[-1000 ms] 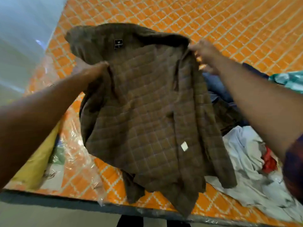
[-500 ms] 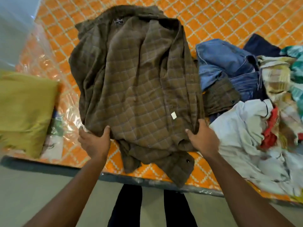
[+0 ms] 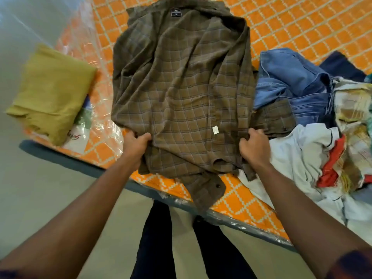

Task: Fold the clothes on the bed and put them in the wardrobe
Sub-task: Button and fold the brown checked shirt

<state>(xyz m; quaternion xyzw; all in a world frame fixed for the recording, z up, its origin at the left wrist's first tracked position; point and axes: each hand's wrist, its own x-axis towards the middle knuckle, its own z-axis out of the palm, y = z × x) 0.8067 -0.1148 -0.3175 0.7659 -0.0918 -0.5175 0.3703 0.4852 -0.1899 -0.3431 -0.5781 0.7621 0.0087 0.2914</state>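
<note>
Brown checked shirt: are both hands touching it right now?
Touching. The head view shows the left hand and the right hand each gripping the brown checked shirt near its lower edge, both curled into the fabric.

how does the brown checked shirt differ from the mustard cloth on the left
The brown checked shirt is spread open and rumpled, with its neck label showing; the mustard cloth is folded into a compact block. The shirt is plaid, the cloth plain. The left hand and right hand each grip the shirt's lower edge; nothing touches the cloth. Both lie on the orange patterned bed.
</note>
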